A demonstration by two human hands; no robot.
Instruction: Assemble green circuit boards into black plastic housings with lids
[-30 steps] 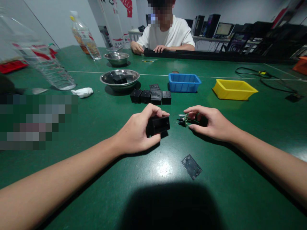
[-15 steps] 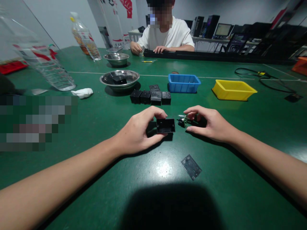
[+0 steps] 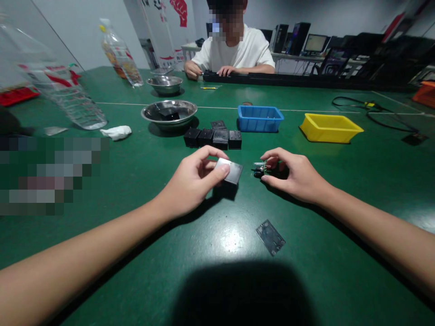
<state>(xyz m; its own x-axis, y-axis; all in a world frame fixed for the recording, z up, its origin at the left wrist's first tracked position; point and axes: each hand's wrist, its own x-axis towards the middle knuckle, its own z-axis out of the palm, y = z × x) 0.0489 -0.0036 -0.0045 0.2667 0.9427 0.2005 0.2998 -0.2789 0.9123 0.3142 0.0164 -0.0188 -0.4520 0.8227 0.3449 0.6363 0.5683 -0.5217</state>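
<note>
Gripped between the thumb and fingers of my left hand [image 3: 195, 181] is a small black plastic box [image 3: 231, 175], tilted so that a shiny flat side faces up. To its right, my right hand [image 3: 295, 174] pinches a small green circuit board [image 3: 264, 168] by its edges; dark and silvery parts stick out of the board to the left. The box and the board are apart. A flat black plastic cover [image 3: 271, 237] lies on the green table [image 3: 142, 271], nearer to me than both hands.
Several black boxes [image 3: 205, 138] stand beyond my left hand. Behind them are a metal bowl [image 3: 152, 118] with dark pieces, a blue bin [image 3: 260, 124] and a yellow bin [image 3: 331, 133]. Bottles [image 3: 68, 95] stand at left. Another person [image 3: 234, 59] sits across the table.
My left hand has turned the black box over, so its open side no longer faces me and a flat side shows on top. My right hand with the circuit board has barely moved.
</note>
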